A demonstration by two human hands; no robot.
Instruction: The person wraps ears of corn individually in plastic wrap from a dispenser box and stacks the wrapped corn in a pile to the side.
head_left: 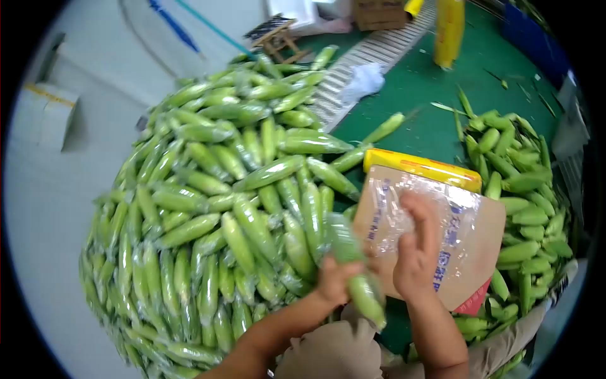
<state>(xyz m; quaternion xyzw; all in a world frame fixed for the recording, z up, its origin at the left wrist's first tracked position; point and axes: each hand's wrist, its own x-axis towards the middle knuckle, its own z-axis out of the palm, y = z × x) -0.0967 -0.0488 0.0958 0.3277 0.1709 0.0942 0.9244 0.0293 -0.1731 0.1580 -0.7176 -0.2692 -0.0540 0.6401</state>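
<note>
A green ear of corn in its husk [366, 300] is in my left hand [336, 278], whose fingers are wrapped around its middle. The ear is tilted, its upper end shiny as if under film and blurred by motion. My right hand [418, 252] is just to the right of it, fingers apart and nothing in them, above a cardboard box [470, 237] with blue printing. Clear plastic film lies over the box top. Along the box's far edge is a yellow roll of film [423, 169].
A large heap of film-wrapped corn [208, 202] fills the left side. Unwrapped corn [527, 215] is piled on the right. Behind are a standing yellow roll [449, 35], a metal grate [379, 54] with a crumpled plastic bag [363, 82], and a small wooden stool [278, 41].
</note>
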